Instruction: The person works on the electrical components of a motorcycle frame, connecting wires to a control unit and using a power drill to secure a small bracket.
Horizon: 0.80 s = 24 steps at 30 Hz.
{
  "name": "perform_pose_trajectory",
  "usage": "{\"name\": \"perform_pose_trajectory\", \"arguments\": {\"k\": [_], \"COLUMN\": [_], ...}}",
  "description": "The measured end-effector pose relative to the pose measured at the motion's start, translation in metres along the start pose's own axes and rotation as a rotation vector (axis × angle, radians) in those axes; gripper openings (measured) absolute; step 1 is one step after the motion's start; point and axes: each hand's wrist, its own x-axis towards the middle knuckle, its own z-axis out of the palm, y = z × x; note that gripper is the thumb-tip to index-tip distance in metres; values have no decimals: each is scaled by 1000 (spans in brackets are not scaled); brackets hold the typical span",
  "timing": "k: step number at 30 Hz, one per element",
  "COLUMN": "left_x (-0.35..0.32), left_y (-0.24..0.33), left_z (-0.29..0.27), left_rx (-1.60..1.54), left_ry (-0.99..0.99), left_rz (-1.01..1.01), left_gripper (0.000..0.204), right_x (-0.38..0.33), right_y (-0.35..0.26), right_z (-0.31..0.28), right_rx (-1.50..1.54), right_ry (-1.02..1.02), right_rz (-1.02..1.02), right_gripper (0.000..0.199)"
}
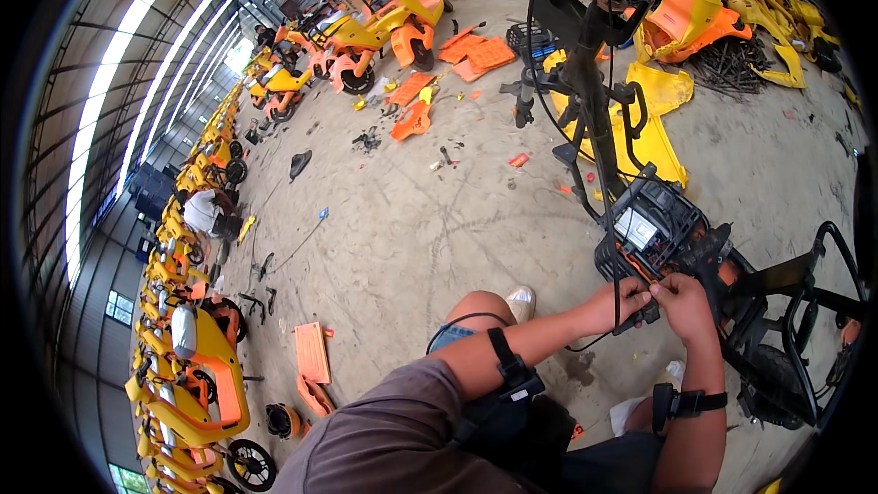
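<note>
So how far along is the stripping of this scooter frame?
Done: body panels are off the black frame; yellow panels lie beside it. In hand: left hand and right hand work black cables at the open black compartment. Left: that compartment and the rear wheel are on.

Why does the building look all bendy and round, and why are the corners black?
In the head view, the fisheye lens curves straight edges near the rim, so the wall of windows bows; the corners lie outside the lens circle, so they stay black. The windows glare white, while the left hand and right hand at the black frame look sharp.
</note>
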Motion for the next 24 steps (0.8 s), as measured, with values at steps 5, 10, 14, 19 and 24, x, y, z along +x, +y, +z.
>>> {"name": "perform_pose_trajectory", "arguments": {"k": [5, 10, 14, 19, 24], "left_x": [-5, -3, 0, 3, 1], "left_y": [1, 2, 1, -6, -5], "left_z": [0, 1, 2, 0, 2], "left_rx": [-20, 28, 7, 8, 0], "left_ry": [-15, -4, 18, 8, 2], "left_rz": [7, -2, -16, 25, 29], "left_gripper": [23, 23, 23, 24, 24], "right_x": [1, 2, 0, 0, 3], "right_y": [10, 12, 5, 6, 9], "right_z": [2, 0, 0, 2, 2], "right_rx": [6, 42, 59, 5, 22], "right_ry": [-5, -27, 2, 18, 19], "right_rz": [-35, -7, -15, 10, 10], "right_gripper": [15, 18, 24, 28, 23]}}
